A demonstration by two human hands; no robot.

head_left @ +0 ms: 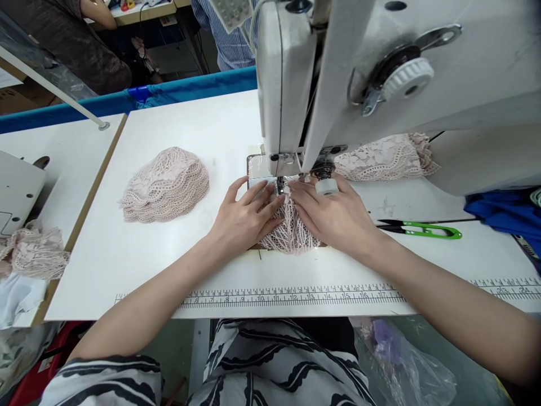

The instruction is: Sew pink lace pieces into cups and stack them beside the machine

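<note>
A piece of pale pink lace (291, 231) lies under the presser foot (280, 184) of a white sewing machine (281, 84). My left hand (245, 214) rests on the lace's left side, fingers spread and lying on it. From the right, my right hand (333, 214) presses on the lace with its fingers stretched toward the needle, partly behind a white round knob (327, 186). Both hands are open, with fingertips close to the foot. Left of them sits a stack of lace pieces (164, 186). More lace (384, 158) lies behind the machine head on the right.
Green thread snips (422, 229) lie right of my right hand, near blue cloth (502, 211). A printed ruler (270, 297) runs along the table's front edge. At left stands another machine (19, 192) with lace beside it. Two people are beyond the blue cloth edging (190, 87).
</note>
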